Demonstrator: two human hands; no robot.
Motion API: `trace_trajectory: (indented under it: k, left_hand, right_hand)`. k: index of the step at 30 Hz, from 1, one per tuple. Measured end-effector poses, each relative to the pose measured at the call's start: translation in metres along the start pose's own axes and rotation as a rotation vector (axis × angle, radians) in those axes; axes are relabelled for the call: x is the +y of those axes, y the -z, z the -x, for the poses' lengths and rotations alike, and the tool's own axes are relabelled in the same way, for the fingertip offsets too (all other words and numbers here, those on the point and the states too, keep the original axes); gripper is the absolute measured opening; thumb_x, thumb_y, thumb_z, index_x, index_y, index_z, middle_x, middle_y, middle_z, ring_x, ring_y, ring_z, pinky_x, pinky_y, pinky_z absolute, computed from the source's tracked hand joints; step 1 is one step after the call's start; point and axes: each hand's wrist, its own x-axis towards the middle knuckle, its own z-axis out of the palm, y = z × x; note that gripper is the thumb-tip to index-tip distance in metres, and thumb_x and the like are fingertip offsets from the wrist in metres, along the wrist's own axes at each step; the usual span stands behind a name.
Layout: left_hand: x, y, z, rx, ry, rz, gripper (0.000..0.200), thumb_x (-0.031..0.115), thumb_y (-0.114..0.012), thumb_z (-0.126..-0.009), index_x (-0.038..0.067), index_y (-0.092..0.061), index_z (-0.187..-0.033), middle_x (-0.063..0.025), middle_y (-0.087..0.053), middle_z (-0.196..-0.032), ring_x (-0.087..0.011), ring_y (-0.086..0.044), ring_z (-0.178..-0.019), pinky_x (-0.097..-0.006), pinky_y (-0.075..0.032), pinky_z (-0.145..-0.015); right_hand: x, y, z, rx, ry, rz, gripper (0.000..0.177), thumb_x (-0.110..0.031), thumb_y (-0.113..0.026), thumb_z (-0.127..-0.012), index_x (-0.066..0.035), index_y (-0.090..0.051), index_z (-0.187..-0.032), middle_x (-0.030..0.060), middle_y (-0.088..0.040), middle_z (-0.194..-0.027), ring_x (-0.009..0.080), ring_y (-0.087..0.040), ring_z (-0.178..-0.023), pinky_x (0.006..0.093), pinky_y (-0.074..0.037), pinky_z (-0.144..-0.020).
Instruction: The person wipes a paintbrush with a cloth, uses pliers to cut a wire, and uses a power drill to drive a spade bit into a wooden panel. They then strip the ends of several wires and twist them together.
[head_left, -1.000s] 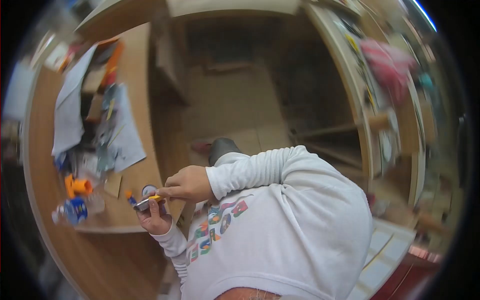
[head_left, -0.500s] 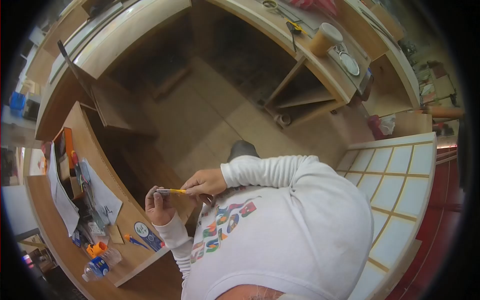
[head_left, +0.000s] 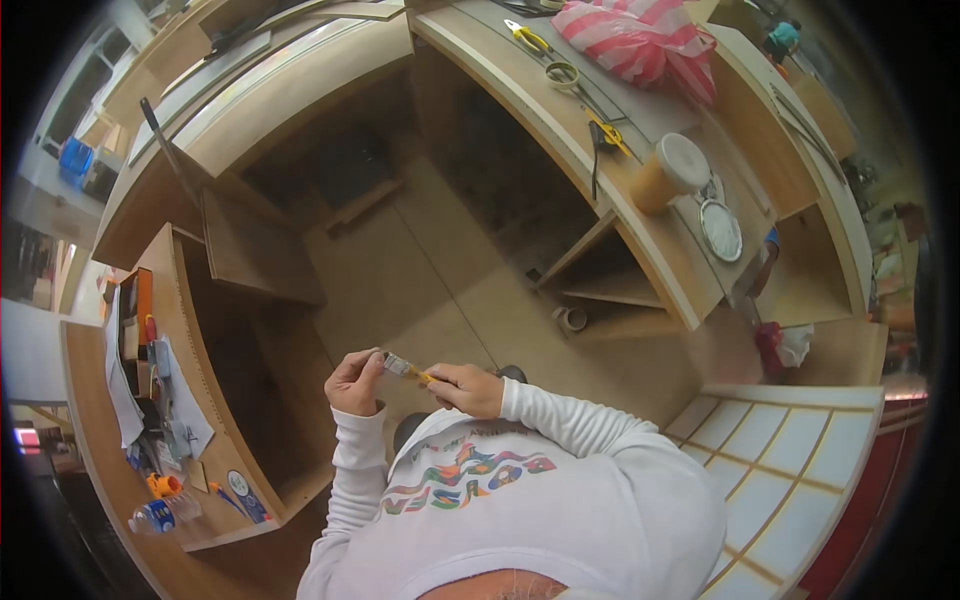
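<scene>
Indoors, two bare hands meet at one small brush (head_left: pixel 399 365) in front of a white, letter-printed shirt (head_left: pixel 560 520). The right hand (head_left: pixel 472 389) pinches the yellow handle (head_left: pixel 423 378), a grip that seems chosen to steady the brush and leave its head free. The left hand (head_left: pixel 353 384) has thumb and fingers drawn together at the bristle end; whether they pinch it or merely touch it, one cannot tell. The brush is held in mid-air between two worktops, close to the body, presumably for a near view.

On the right worktop (head_left: pixel 677 258) lie one pair of pliers (head_left: pixel 528 37), one roll of tape (head_left: pixel 561 86), one yellow-and-black tool (head_left: pixel 608 135) and one striped bag (head_left: pixel 640 45); one lidded jar (head_left: pixel 665 175) stands upright near one round tin (head_left: pixel 720 231), perhaps for easy reach. On the left worktop (head_left: pixel 170 295), one plastic bottle (head_left: pixel 155 517) lies on its side just beside one orange piece (head_left: pixel 163 486), near two white sheets (head_left: pixel 190 402); the small items crowded between the sheets cannot be counted.
</scene>
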Motion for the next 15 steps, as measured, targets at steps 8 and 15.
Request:
trace_trajectory:
  k: [8, 15]
  left_hand:
    - [0.001, -0.044, -0.026, 0.001, 0.091, -0.019, 0.014, 0.006, -0.062, -0.076, -0.002, -0.062, -0.087, -0.0068, -0.063, -0.080, -0.0100, -0.058, -0.073, -0.0226, -0.047, -0.066]
    - [-0.001, -0.049, -0.085, -0.260, 0.134, 0.141, 0.019, 0.014, -0.062, -0.078, -0.001, -0.062, -0.089, -0.0073, -0.063, -0.084, -0.0133, -0.059, -0.076, -0.0252, -0.048, -0.069]
  right_hand:
    - [-0.003, 0.042, 0.001, 0.050, -0.074, -0.088, 0.023, -0.020, -0.046, -0.089, -0.001, -0.051, -0.101, 0.0048, -0.054, -0.068, 0.0078, -0.051, -0.057, 0.0221, -0.042, -0.053]
    - [-0.014, 0.036, -0.037, 0.338, 0.050, -0.282, 0.016, -0.012, -0.041, -0.090, 0.001, -0.048, -0.096, 0.0017, -0.046, -0.056, 0.0072, -0.041, -0.045, 0.0199, -0.034, -0.042]
